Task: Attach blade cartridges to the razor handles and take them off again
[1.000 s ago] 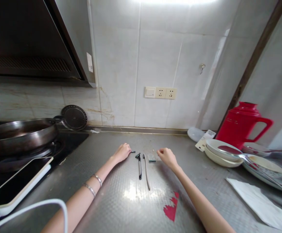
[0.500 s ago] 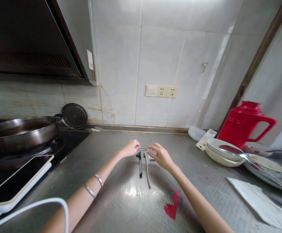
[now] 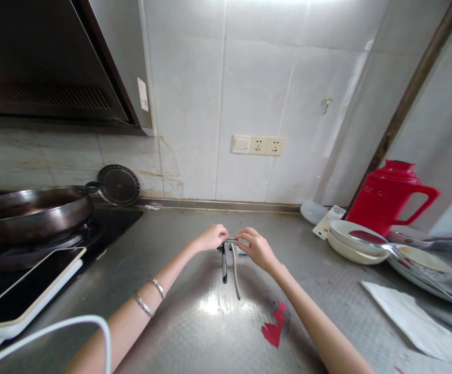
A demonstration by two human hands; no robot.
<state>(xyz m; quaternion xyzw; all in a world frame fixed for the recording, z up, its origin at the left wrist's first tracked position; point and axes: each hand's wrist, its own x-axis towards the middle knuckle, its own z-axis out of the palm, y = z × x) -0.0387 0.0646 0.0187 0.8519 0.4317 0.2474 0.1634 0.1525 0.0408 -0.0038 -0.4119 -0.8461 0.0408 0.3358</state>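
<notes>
A small razor cartridge (image 3: 232,240), a thin dark strip with green on it, is between my two hands. My left hand (image 3: 212,238) is closed with its fingertips at the left end of the cartridge. From the other side, my right hand (image 3: 257,248) pinches the right end between thumb and fingers. Just below lies a razor (image 3: 224,266) with a dark and silver handle, its head close to my left fingertips. Beside it is a second razor (image 3: 236,278) with a pale, slightly curved handle; its head is partly behind my right hand.
Torn red scrap (image 3: 274,326) lies on the metal counter (image 3: 187,322). To the left are a pan (image 3: 35,215) on the stove and a phone (image 3: 31,285) with a white cable. Stacked bowls (image 3: 356,246), a red thermos (image 3: 385,200) and white paper (image 3: 416,322) stand right.
My right fingers have closed onto the right end of the razor cartridge, which has shifted slightly right. The two razors on the counter look unmoved.
</notes>
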